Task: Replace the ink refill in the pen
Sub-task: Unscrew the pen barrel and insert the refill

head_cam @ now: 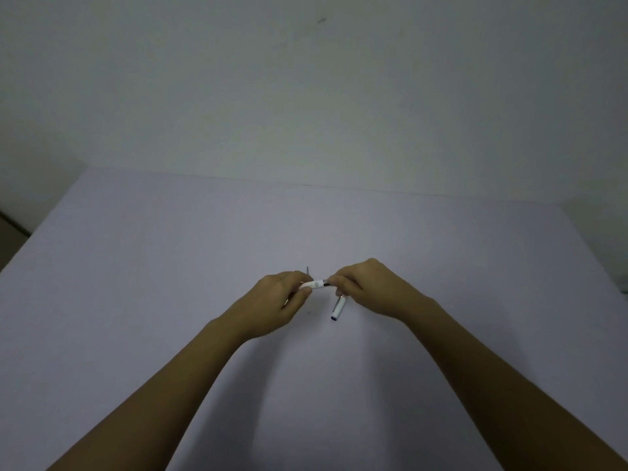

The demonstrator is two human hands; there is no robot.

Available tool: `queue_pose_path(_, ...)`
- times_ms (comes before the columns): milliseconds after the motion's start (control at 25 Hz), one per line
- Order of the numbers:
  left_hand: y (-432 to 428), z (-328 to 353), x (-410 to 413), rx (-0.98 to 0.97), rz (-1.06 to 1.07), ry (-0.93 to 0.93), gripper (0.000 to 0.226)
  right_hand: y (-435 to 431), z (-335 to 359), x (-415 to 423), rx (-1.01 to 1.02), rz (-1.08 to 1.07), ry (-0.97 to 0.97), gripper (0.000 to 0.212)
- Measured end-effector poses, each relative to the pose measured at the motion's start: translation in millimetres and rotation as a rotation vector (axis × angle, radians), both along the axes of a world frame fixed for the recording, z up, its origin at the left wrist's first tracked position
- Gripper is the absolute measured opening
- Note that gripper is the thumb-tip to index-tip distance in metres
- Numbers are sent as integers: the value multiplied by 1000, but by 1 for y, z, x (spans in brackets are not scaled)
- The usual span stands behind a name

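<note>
Head cam looks down at a pale lavender table [136, 300] pushed up against a plain wall [306, 79], with both bare forearms reaching in from 6 o'clock. Pretty dim lighting, so small stuff is hard to read.

Left hand [272, 304] is closed around 1 end of a white pen barrel [314, 284], thumb and fingertips pinched on it. Right hand [368, 288] is pinched shut on the other end, where a short dark section of the pen shows right at its fingertips. So the barrel sits roughly level between the 2 hands, held up over the middle of the table, left hand at its 9 o'clock and right hand at its 3 o'clock.

A white cap [338, 308] with a dark end hangs down from under the right hand, pointing toward 6 o'clock. Can't tell exactly which fingers are holding it.

Also a thin dark sliver [307, 269] pokes up at 12 o'clock from the left hand's fingers. Too small to say what it is.
</note>
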State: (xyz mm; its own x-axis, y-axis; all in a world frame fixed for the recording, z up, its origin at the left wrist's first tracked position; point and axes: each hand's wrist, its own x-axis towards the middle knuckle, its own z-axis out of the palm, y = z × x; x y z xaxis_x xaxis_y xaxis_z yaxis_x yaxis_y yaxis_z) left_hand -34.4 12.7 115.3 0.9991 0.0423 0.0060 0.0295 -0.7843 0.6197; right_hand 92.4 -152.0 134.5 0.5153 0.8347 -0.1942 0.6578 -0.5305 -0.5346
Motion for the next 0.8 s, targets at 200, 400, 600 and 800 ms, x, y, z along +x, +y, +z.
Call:
queue_pose_path(200, 3, 5, -5, -5, 36, 18, 27, -2, 11, 6, 202, 25, -60, 17)
queue_pose_path(400, 3, 7, -12, -61, 80, 58, 34, -6, 12, 2, 315, 132, -227, 25)
queue_pose_path(600, 5, 9, -14, -18, 52, 69, 33, -7, 17, -1, 20, 36, -76, 38)
queue_pose_path(800, -1, 8, -17, -3, 28, 82, 31, -12, 21, 2, 106, 68, -24, 17)
